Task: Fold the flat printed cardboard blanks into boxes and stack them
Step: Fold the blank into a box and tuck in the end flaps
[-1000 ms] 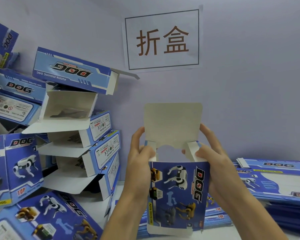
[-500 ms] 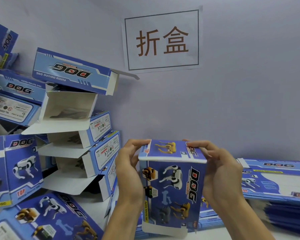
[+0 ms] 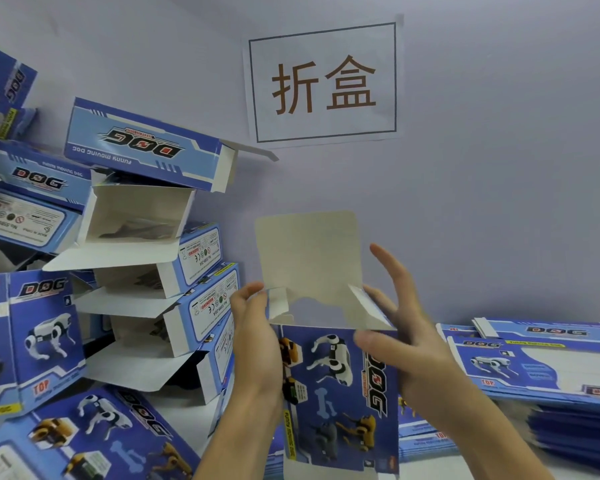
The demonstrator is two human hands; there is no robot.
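I hold a blue printed dog-toy box [image 3: 336, 386] upright in front of me. Its grey top flap [image 3: 309, 258] stands straight up, and the two small side flaps are bent inward. My left hand [image 3: 253, 344] grips the box's left edge, thumb near the left side flap. My right hand [image 3: 413, 351] is at the top right corner with its fingers spread and straight and its thumb on the printed front. A pile of folded boxes [image 3: 142, 150] rises at the left. Flat blanks [image 3: 541, 362] lie stacked at the right.
A paper sign [image 3: 326, 84] hangs on the wall behind. At the far left stands an upright box [image 3: 39, 334], and another box [image 3: 84, 438] lies at the lower left. The white table surface [image 3: 174, 417] shows between the piles.
Half a second ago the top flap lay folded down with both hands on it. Now it stands upright again, and my right hand's fingers have lifted off and spread.
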